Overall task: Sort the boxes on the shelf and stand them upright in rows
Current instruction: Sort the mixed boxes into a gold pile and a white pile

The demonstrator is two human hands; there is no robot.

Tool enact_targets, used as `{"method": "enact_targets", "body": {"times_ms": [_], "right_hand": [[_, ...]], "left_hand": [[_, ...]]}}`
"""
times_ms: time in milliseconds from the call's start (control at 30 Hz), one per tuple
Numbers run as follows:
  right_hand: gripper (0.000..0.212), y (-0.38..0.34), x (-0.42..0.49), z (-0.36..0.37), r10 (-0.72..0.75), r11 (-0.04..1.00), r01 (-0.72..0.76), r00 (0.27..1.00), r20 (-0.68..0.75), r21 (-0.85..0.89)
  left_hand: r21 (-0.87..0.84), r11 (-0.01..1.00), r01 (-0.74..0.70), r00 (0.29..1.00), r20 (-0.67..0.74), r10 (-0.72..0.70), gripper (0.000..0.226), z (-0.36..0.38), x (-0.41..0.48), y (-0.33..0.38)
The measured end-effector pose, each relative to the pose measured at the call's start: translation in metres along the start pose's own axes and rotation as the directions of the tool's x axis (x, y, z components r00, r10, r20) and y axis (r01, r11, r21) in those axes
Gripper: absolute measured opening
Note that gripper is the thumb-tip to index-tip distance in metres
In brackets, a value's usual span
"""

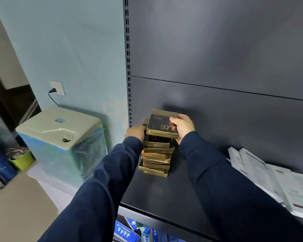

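Observation:
A ragged stack of several flat gold-edged black boxes (156, 157) lies on the dark shelf (164, 193), near its left end by the back panel. The top box (160, 125), marked 377, is tilted and held between both hands. My right hand (183, 127) grips its right edge with the thumb on top. My left hand (136, 133) presses against the left side of the top boxes; its fingers are partly hidden behind them. Both arms wear dark blue sleeves.
White flat boxes (269, 179) lie overlapping at the shelf's right. Blue boxes (129, 231) fill the shelf below. Left of the shelving stand a pale machine wrapped in plastic (63, 137), a green tub (23, 159) and a cardboard box (19, 206).

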State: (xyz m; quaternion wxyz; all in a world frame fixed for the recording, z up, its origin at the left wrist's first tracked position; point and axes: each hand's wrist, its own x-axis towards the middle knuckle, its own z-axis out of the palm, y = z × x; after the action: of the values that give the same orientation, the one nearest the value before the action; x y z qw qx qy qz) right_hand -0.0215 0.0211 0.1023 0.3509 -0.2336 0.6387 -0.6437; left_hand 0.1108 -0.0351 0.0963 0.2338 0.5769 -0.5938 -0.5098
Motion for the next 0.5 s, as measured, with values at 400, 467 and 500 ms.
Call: {"method": "enact_targets", "body": {"times_ms": [400,467,500], "right_hand": [[0.056,0.014,0.005,0.019,0.0,0.903,0.006,1.0,0.013,-0.429],[0.058,0.017,0.002,0.012,0.027,0.929,-0.021,1.0,0.01,-0.37],[0.057,0.017,-0.001,0.003,0.041,0.953,-0.042,0.999,-0.009,-0.301]], "left_hand": [[-0.648,0.745,0.157,0.976,0.219,-0.015,0.047,-0.006,-0.014,-0.005],[-0.52,0.848,-0.1,0.994,-0.098,0.057,0.046,-0.011,-0.013,-0.004],[-0.37,0.885,-0.284,0.943,-0.274,0.188,0.045,-0.014,-0.012,-0.003]]}}
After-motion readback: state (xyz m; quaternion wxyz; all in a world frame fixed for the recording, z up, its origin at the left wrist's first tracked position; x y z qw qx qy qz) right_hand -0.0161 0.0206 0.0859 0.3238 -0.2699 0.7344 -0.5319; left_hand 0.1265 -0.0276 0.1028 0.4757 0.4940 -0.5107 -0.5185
